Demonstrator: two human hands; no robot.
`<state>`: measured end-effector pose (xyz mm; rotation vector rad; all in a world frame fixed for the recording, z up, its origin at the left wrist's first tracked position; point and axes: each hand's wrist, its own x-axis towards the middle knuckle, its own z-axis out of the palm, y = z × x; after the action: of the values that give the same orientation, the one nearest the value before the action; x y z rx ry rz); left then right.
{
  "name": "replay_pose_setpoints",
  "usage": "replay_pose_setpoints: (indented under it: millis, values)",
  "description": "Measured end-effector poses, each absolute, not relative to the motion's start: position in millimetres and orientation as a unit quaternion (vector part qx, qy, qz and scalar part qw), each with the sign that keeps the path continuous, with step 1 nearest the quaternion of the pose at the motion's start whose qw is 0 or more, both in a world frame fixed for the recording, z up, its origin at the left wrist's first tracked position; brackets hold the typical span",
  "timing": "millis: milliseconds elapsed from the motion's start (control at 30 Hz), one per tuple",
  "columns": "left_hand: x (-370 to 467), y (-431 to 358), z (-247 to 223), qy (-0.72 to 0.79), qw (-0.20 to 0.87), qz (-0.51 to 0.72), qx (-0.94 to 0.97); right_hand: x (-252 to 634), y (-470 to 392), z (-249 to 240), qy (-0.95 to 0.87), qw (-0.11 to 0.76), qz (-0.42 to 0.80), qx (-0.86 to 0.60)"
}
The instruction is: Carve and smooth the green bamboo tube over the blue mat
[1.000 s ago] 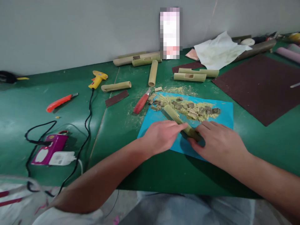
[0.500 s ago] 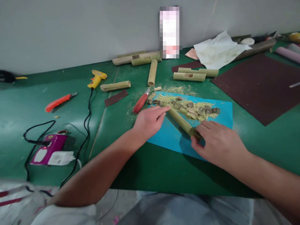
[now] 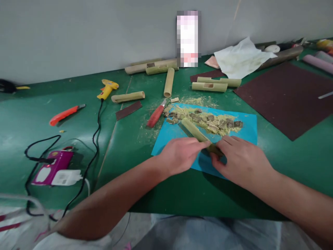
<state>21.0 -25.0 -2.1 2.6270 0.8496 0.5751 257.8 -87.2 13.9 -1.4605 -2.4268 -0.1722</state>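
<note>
nearest the worktop's [image 3: 182,194] front edge, my right hand [image 3: 240,159] is curled round the near end of the bamboo tube [image 3: 193,129]; my left hand [image 3: 180,156], half curled, has a fingertip on it, grip unclear. the tube slants over the blue sheet [image 3: 166,139], below wood chips [image 3: 212,123]. other tubes [image 3: 162,69] line the back edge.

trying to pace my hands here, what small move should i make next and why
I'd probably slide the left hand up along the bamboo tube toward its far end. The right hand holds the near end, the left fingers touch it around the middle, and the far end lies unheld beside the shavings.
</note>
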Motion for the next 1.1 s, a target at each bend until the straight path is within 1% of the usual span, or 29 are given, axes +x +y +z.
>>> replay_pose_setpoints:
  millis: [133,167,300,467,633,800,933,967,1100]
  values:
    - [16.8,-15.6,-2.0,0.392,0.112,0.251,0.878,258.3,-86.7,14.5,-0.843,0.152,-0.065,-0.512]
    - [16.1,-13.5,-2.1,0.394,0.109,0.254,0.876,258.3,-86.8,14.8,-0.842,0.151,-0.064,-0.513]
    - [16.0,-10.8,-3.6,0.332,0.124,0.221,0.908,258.7,-88.4,16.5,-0.837,0.142,-0.079,-0.522]
    - [15.9,-10.1,-3.7,0.399,0.122,0.266,0.869,260.7,-89.3,15.5,-0.843,0.132,-0.088,-0.514]
    - [20.5,-16.0,-1.5,0.303,0.170,0.216,0.912,261.9,-88.0,9.5,-0.838,0.137,-0.043,-0.527]
    - [15.0,-11.7,-2.1,0.411,0.116,0.255,0.867,261.0,-86.6,10.7,-0.835,0.129,-0.035,-0.534]
    - [15.3,-13.8,-3.3,0.333,0.144,0.213,0.907,259.1,-87.0,12.1,-0.831,0.133,-0.032,-0.540]
    - [15.1,-12.9,-3.4,0.334,0.146,0.211,0.907,259.0,-87.2,11.8,-0.830,0.140,-0.030,-0.540]
    - [13.0,-7.4,-3.0,0.430,0.118,0.266,0.855,259.9,-87.3,9.9,-0.825,0.151,-0.019,-0.544]
